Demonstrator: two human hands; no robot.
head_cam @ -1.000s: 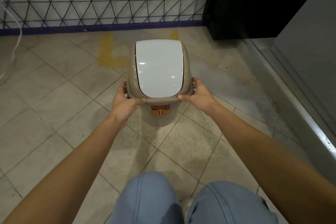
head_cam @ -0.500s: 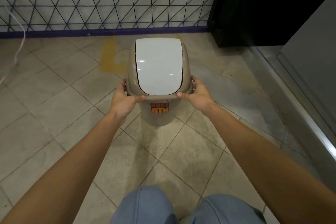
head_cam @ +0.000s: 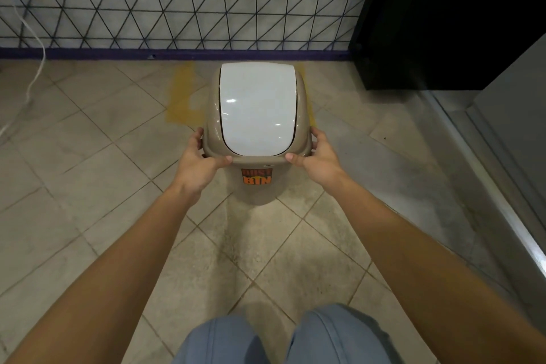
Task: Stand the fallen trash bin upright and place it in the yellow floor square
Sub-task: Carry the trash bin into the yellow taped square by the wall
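A beige trash bin (head_cam: 256, 189) with a white swing lid and an orange "DUST BIN" sticker stands upright in the middle of the floor. My left hand (head_cam: 198, 163) grips the left side of its top rim, thumb on the front edge. My right hand (head_cam: 318, 158) grips the right side the same way. The yellow floor square (head_cam: 180, 97) is painted on the tiles by the wall; its left line shows beside the bin and a bit of its right line past the bin's far side. The bin hides most of the square.
A wall with a triangle grid pattern and a purple baseboard (head_cam: 177, 54) runs close behind the bin. A black cabinet (head_cam: 443, 18) stands at the right, with a metal floor rail (head_cam: 484, 174) along it. A white cable (head_cam: 37, 68) hangs from a wall socket at left.
The bin, held in both hands, has moved away from me toward the wall and over the yellow markings. My grip on the rim is unchanged.
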